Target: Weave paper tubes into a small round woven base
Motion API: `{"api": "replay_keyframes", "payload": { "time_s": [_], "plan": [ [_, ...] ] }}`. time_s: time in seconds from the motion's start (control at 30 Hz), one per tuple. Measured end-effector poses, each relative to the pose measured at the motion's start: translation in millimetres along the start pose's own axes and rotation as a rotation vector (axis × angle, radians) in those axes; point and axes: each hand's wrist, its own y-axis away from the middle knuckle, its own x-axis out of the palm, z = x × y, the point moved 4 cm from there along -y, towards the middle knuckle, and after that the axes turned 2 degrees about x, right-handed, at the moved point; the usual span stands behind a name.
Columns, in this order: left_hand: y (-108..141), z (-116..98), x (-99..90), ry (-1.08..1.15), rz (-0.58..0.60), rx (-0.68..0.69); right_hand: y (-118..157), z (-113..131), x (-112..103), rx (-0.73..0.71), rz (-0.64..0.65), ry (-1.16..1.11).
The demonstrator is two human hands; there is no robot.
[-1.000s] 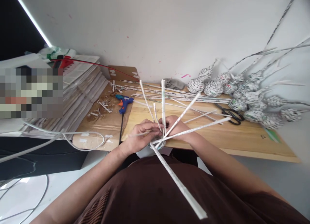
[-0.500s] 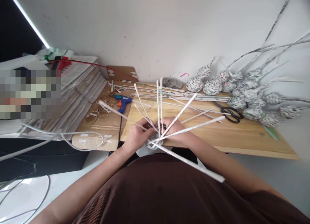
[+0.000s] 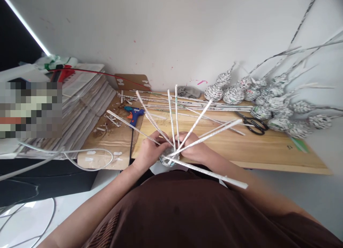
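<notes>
A small round piece woven from newspaper strips (image 3: 169,160) sits at the table's front edge, close to my body. Several rolled paper tubes (image 3: 194,123) fan out from it, up, sideways and toward me. My left hand (image 3: 150,148) is closed on the woven piece from the left, thumb at its upper rim between the tubes. On the far right side my right hand (image 3: 191,145) has its fingers curled in at the base of the tubes, closed on a paper tube. The fingertips of both hands are partly hidden behind the tubes.
Loose paper tubes (image 3: 209,107) lie along the back of the wooden board (image 3: 268,148). Black scissors (image 3: 255,126) and several gourd-shaped woven pieces (image 3: 233,94) are at the right. Leftward are a blue glue gun (image 3: 136,116), a newspaper stack (image 3: 88,101) and a white cable (image 3: 93,147).
The fan of tubes has turned and tilted slightly, with the tube toward me now higher. My right hand has shifted a little at the rim. The camera view has moved slightly.
</notes>
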Motion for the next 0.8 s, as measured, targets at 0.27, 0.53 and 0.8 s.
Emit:
{"api": "replay_keyframes", "payload": {
  "time_s": [0.27,0.53,0.8],
  "plan": [
    [-1,-5,-5.1,-0.228,0.027,-0.034,2,4,-3,-0.081,-0.014,0.016],
    [2,5,-2.8,-0.106,-0.009,0.022,21,42,-22,-0.309,0.006,-0.121],
    [12,4,-8.4,-0.141,-0.159,0.132,33,33,-17,0.059,0.041,-0.434]
  ]
}}
